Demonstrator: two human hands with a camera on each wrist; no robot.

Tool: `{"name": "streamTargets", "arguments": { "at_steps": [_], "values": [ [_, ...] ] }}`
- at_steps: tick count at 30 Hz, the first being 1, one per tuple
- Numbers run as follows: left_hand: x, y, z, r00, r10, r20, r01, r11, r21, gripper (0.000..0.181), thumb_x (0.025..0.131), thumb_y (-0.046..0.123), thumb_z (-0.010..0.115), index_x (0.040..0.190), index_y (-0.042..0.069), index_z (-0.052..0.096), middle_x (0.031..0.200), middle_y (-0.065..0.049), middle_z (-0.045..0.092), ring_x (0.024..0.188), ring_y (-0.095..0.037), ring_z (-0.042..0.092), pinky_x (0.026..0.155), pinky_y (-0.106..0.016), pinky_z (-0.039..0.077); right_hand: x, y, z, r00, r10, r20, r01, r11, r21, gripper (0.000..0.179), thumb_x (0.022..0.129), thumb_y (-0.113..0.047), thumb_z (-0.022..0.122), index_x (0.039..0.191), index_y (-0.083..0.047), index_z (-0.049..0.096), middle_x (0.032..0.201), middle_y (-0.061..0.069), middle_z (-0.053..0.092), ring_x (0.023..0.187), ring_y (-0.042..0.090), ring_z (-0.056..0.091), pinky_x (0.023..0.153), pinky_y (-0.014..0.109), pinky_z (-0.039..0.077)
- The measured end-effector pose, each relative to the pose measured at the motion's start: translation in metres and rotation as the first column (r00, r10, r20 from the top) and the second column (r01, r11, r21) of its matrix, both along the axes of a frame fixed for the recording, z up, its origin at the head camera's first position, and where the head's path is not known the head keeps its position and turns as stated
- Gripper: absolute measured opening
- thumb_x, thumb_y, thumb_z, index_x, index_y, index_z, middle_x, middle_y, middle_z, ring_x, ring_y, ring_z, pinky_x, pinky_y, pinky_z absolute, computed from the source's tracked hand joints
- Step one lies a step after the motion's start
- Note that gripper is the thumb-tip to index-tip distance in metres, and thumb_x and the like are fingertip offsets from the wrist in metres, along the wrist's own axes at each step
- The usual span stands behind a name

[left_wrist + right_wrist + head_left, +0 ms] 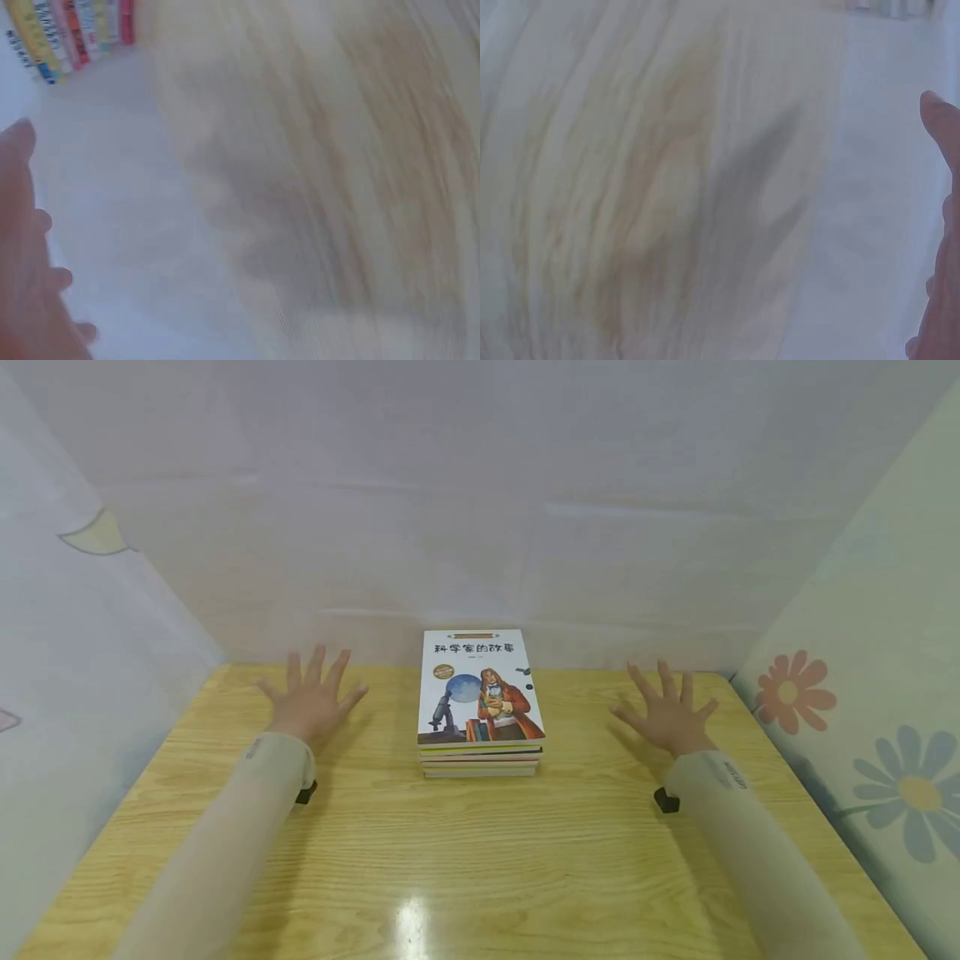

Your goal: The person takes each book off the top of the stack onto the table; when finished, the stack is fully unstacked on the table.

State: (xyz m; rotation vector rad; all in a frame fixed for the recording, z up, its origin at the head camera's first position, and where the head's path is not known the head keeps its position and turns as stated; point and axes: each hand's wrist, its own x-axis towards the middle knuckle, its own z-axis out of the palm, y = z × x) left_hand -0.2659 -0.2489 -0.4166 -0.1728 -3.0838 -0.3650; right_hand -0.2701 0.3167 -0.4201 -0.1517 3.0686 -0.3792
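A neat stack of several books (480, 693) lies flat at the far middle of the table, its top cover showing a figure in a red coat beside a telescope and a blue globe. To its left, my left hand (309, 697) is held over the table with fingers spread wide and nothing in it. My right hand (667, 714) is spread the same way on the right of the stack, also holding nothing. Book spines (71, 34) show at the top corner of the left wrist view, apart from the fingers. In the right wrist view, the thumb (941, 124) shows at the edge.
The wooden table (480, 852) has a light yellow grain and a bright reflection near its front. A pale cloth wall (480, 510) rises right behind the books. Patterned side cloths, one with a red flower (787, 692), flank the table.
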Motion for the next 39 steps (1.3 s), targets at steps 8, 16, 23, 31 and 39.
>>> {"name": "streamTargets", "arguments": {
  "at_steps": [8, 16, 23, 31, 39],
  "values": [
    [0.013, 0.034, 0.017, 0.937, -0.008, -0.35, 0.111, 0.955, 0.277, 0.062, 0.108, 0.039, 0.043, 0.156, 0.001, 0.032, 0.159, -0.025, 0.028, 0.147, -0.047, 0.023, 0.117, -0.069, 0.02, 0.015, -0.028, 0.011, 0.975, 0.025, -0.222, -0.096, 0.945, -0.313, 0.076, 0.104, -0.051, 0.051, 0.165, -0.028, 0.011, 0.169, 0.016, -0.006, 0.15, 0.051, -0.008, 0.104, 0.087, 0.005],
    [0.032, 0.08, 0.01, 0.972, 0.056, -0.23, 0.105, 0.768, 0.632, 0.057, 0.107, 0.034, 0.048, 0.153, 0.0, 0.038, 0.152, -0.026, 0.037, 0.137, -0.043, 0.041, 0.111, -0.058, 0.039, 0.036, -0.081, -0.001, 0.961, -0.069, -0.266, -0.164, 0.632, -0.757, 0.056, 0.109, -0.032, 0.047, 0.16, -0.015, 0.031, 0.162, 0.015, 0.024, 0.146, 0.039, 0.029, 0.112, 0.066, 0.032],
    [0.038, 0.101, -0.004, 0.996, -0.006, 0.09, -0.069, 0.596, 0.8, 0.066, 0.104, 0.046, 0.054, 0.151, 0.002, 0.043, 0.145, -0.021, 0.05, 0.125, -0.041, 0.055, 0.105, -0.052, 0.047, 0.042, -0.119, -0.016, 0.999, -0.026, -0.025, -0.017, 0.273, -0.962, 0.046, 0.109, -0.025, 0.048, 0.15, -0.005, 0.044, 0.153, 0.016, 0.041, 0.138, 0.038, 0.043, 0.11, 0.055, 0.043],
    [0.042, 0.114, -0.016, 0.969, -0.048, 0.243, -0.197, 0.444, 0.874, 0.076, 0.095, 0.047, 0.069, 0.156, 0.012, 0.039, 0.144, -0.017, 0.046, 0.127, -0.033, 0.055, 0.103, -0.043, 0.051, 0.049, -0.147, -0.024, 0.986, 0.095, 0.137, 0.126, 0.117, -0.985, 0.047, 0.108, -0.032, 0.051, 0.15, -0.013, 0.047, 0.155, 0.004, 0.043, 0.139, 0.026, 0.044, 0.115, 0.048, 0.038],
    [0.044, 0.114, -0.013, 0.959, -0.044, 0.281, -0.242, 0.394, 0.887, 0.074, 0.096, 0.043, 0.07, 0.156, 0.013, 0.039, 0.146, -0.016, 0.044, 0.123, -0.031, 0.056, 0.105, -0.042, 0.049, 0.046, -0.152, -0.029, 0.979, 0.147, 0.144, 0.128, 0.114, -0.985, 0.046, 0.107, -0.036, 0.051, 0.149, -0.019, 0.049, 0.155, 0.0, 0.042, 0.139, 0.024, 0.045, 0.113, 0.047, 0.042]
  ]
}}
